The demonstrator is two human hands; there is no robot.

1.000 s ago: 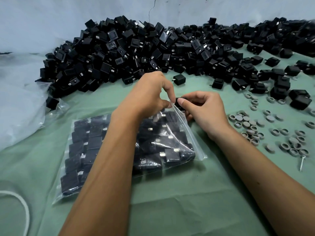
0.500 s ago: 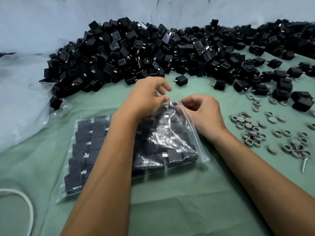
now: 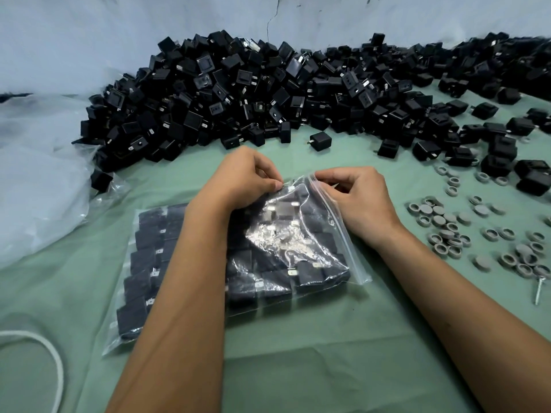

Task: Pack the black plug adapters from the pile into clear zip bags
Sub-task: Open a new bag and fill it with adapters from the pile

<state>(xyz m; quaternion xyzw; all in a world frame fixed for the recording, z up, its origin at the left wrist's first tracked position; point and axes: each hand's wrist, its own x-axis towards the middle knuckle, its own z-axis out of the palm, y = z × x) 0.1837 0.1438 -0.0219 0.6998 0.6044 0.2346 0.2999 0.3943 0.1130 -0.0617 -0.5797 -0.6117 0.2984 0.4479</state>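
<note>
I have the zip bag (image 3: 268, 257) flat on the green cloth (image 3: 298, 368), packed with rows of adapters; the pile (image 3: 268, 93) sits beyond it by the wall. My left hand (image 3: 241, 177) pinches the bag's far edge near the corner; my right hand (image 3: 357, 195) pinches the zip strip beside it. To seal it well, I would judge: line both tracks up first; press from one corner along; keep the film taut; squeeze the air out.
</note>
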